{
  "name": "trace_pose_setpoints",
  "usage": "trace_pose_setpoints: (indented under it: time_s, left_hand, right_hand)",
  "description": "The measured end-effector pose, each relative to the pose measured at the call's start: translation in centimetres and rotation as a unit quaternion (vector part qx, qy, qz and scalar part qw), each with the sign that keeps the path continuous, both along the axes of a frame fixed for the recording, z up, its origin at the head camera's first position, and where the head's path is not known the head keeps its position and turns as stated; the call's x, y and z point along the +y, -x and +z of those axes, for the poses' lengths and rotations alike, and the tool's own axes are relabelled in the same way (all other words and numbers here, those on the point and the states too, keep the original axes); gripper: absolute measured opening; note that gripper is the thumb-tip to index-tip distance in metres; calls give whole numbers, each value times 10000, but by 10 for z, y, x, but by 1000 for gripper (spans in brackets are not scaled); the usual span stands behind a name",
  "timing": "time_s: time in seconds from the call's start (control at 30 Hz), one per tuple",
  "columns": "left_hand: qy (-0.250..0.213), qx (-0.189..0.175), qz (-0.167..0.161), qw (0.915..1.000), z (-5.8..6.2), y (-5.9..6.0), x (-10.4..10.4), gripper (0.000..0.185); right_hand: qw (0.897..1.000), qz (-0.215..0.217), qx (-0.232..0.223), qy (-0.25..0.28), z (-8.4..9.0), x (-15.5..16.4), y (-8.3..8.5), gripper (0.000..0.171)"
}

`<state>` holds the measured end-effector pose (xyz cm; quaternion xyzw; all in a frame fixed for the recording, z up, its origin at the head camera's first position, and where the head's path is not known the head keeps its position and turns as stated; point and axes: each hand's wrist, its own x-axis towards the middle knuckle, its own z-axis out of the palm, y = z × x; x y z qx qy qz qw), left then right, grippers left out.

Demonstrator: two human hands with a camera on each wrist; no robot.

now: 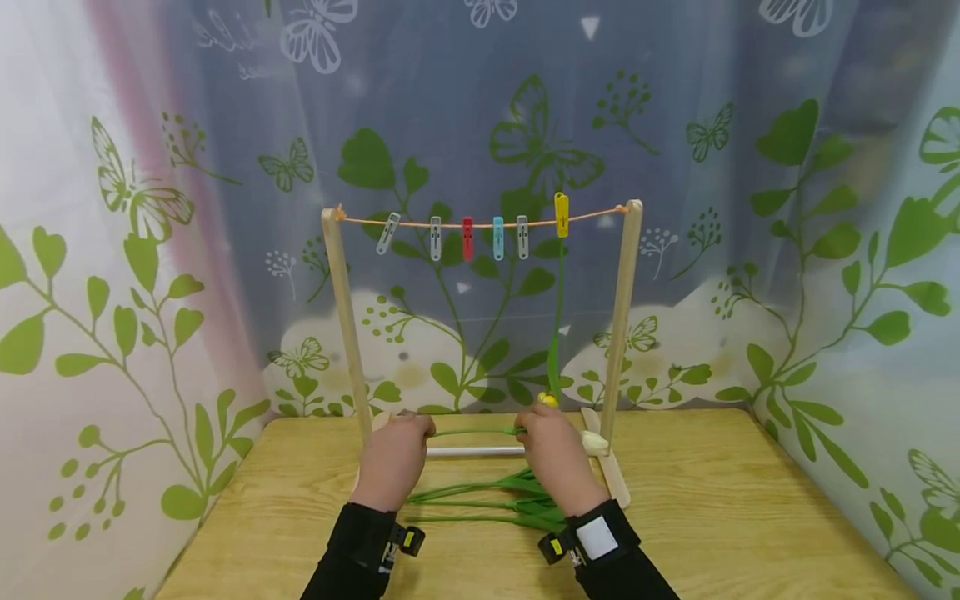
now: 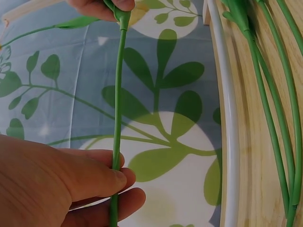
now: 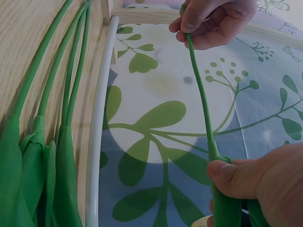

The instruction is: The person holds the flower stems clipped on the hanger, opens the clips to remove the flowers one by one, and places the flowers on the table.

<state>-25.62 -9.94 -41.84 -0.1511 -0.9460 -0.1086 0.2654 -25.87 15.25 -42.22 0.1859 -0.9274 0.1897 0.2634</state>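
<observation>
Green flower stem (image 1: 474, 432) is pinched taut btwn left hand (image 1: 392, 460) & right hand (image 1: 557, 457), low over surface (image 1: 712, 500) by rack (image 1: 621, 333); keep both pinches firm, lift level, avoid snagging loose stems (image 1: 487, 500) below.

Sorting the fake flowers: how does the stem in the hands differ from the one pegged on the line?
The held stem lies level, gripped by the left hand and right hand. The pegged stem hangs upright from the yellow peg, untouched. Both are green.
</observation>
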Motion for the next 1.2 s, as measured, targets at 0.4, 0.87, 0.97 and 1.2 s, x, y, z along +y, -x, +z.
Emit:
trace_pose_setpoints:
  time_s: [0.4,0.87,0.97,1.2]
  left_hand:
    - [112,-351,-54,9993,-4,1,0,16]
    - [-33,-946,-135,9954,-8,1,-2,19]
    - [-30,-1084,-188,9939,-10,1,-3,21]
    - [2,-1270,-290,9915,-13,0,-5,21]
  right_hand:
    - [9996,-3,-143,-258,-1,-1,0,11]
    - [9968,137,-662,-424,-6,-4,0,12]
    - [9962,188,-730,-440,-7,-4,0,12]
    - [9945,208,-901,-498,-10,-4,0,11]
